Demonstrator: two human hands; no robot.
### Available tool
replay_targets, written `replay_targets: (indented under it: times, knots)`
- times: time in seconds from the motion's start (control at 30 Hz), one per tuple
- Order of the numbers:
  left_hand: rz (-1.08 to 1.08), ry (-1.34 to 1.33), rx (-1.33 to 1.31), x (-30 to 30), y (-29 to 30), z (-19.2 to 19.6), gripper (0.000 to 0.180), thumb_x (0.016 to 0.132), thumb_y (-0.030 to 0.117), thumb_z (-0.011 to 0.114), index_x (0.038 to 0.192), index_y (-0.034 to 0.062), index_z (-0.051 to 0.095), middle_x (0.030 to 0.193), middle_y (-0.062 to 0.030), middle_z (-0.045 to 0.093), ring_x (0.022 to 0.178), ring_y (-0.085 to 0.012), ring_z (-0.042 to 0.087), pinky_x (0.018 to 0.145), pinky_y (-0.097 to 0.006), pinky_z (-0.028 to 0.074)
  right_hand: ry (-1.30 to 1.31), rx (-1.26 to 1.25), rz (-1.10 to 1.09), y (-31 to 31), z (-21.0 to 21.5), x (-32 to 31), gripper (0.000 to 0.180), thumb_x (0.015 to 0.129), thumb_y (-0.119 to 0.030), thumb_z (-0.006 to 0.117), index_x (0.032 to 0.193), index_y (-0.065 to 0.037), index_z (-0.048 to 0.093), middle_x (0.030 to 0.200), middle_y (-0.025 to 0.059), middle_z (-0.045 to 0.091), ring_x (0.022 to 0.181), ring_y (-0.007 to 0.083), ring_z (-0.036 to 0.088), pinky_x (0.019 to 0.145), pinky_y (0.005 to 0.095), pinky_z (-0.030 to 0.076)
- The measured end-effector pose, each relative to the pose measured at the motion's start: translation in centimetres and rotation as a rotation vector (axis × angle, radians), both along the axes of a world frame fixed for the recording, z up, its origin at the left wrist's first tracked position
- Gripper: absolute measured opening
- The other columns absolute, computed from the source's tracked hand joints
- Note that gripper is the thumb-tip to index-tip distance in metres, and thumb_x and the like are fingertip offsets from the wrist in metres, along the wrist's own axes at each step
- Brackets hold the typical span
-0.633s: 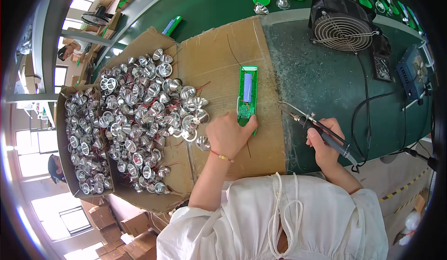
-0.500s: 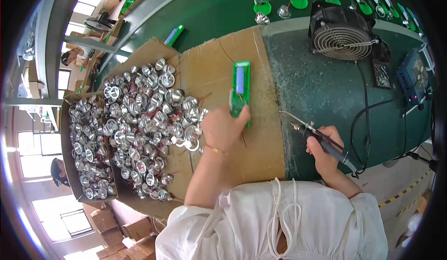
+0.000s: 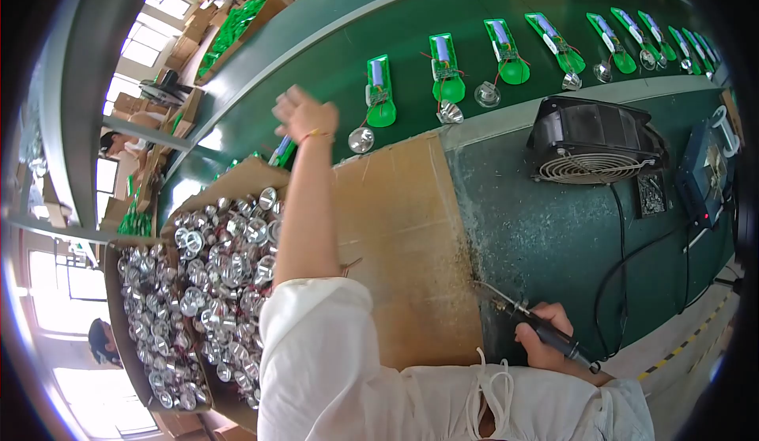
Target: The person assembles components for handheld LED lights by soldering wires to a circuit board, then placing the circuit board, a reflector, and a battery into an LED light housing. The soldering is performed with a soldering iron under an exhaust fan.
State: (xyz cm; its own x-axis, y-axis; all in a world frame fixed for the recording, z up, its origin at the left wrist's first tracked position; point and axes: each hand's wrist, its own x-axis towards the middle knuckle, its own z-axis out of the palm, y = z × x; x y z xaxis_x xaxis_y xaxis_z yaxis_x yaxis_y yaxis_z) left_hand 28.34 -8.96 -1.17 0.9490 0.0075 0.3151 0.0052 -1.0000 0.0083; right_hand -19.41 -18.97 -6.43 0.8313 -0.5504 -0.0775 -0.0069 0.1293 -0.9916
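Observation:
My left hand [image 3: 306,117] is stretched far forward over the green belt, fingers apart and slightly blurred, with nothing seen in it. Just below it lies a green plastic housing [image 3: 282,150], partly hidden by my arm; I cannot tell whether they touch. My right hand [image 3: 545,334] is closed around a black soldering iron [image 3: 547,332], whose thin metal tube points up and left over the cardboard's right edge. Ahead, a green housing [image 3: 380,89] with a purple cell lies beside a shiny reflector cup [image 3: 361,140], with a red wire near them.
Cardboard boxes of silvery reflector cups [image 3: 229,275] stand at the left. A cardboard sheet [image 3: 395,259] covers the middle bench. A black fan [image 3: 593,141] and a blue soldering station [image 3: 704,172] with cables stand right. Several green housings [image 3: 448,69] line the belt.
My left hand has moved from the cardboard forward to the belt. The housing is gone from the cardboard, and one more lies at the row's left end. The view has shifted forward.

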Motion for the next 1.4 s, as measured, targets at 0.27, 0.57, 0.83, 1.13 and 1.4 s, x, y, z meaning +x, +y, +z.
replay_targets:
  times: [0.27, 0.57, 0.83, 1.13, 1.4]
  knots:
    - [-0.133, 0.135, 0.354, 1.3, 6.6, -0.6, 0.057, 0.086, 0.021, 0.049, 0.136, 0.0196, 0.024, 0.115, -0.0146, 0.052, 0.101, -0.0308, 0.055, 0.083, -0.045, 0.042, -0.037, -0.002, 0.032, -0.1, 0.1, 0.2, 0.027, 0.071, -0.004, 0.068, 0.087, -0.002, 0.046, 0.074, 0.0117, 0.057, 0.063, 0.0133, 0.053, 0.055, 0.0248, 0.042]
    - [-0.691, 0.491, -0.075, -18.2, 4.1, 6.0, 0.081, 0.07, 0.047, 0.063, 0.127, -0.0003, 0.031, 0.08, -0.0219, 0.061, 0.073, -0.0384, 0.06, 0.066, -0.044, 0.049, -0.005, 0.035, -0.03, 0.0, 1.9, 1.6, 0.018, 0.081, -0.009, 0.058, 0.086, -0.002, 0.043, 0.071, 0.0068, 0.051, 0.053, 0.0092, 0.05, 0.046, 0.0211, 0.041]
    - [-0.453, 0.375, -0.567, -28.1, 7.8, 1.6, 0.059, 0.069, 0.042, 0.069, 0.108, 0.0047, 0.048, 0.083, -0.0142, 0.058, 0.067, -0.0307, 0.057, 0.058, -0.039, 0.046, -0.028, 0.048, -0.058, 0.1, 1.8, 1.2, 0.023, 0.079, -0.015, 0.064, 0.086, -0.002, 0.048, 0.067, 0.0039, 0.055, 0.054, 0.007, 0.052, 0.049, 0.0199, 0.042]
    - [-0.536, -0.038, 0.357, -23.8, 12.7, -0.6, 0.011, 0.071, 0.017, 0.06, 0.08, 0.0109, 0.063, 0.078, -0.0032, 0.062, 0.093, -0.0192, 0.054, 0.087, -0.043, 0.034, -0.069, -0.004, -0.073, 1.0, 1.8, 1.5, 0.022, 0.079, -0.015, 0.064, 0.086, -0.001, 0.049, 0.067, 0.0047, 0.056, 0.053, 0.0075, 0.051, 0.048, 0.0198, 0.042]
    - [-0.343, 0.101, 0.301, -23.9, 11.2, 0.5, 0.012, 0.075, 0.016, 0.054, 0.072, 0.0102, 0.064, 0.075, -0.0057, 0.063, 0.085, -0.0194, 0.058, 0.082, -0.042, 0.037, -0.09, -0.073, -0.085, 1.4, 1.5, 1.2, 0.022, 0.079, -0.016, 0.064, 0.086, -0.002, 0.049, 0.067, 0.0044, 0.056, 0.053, 0.0072, 0.051, 0.049, 0.0194, 0.041]
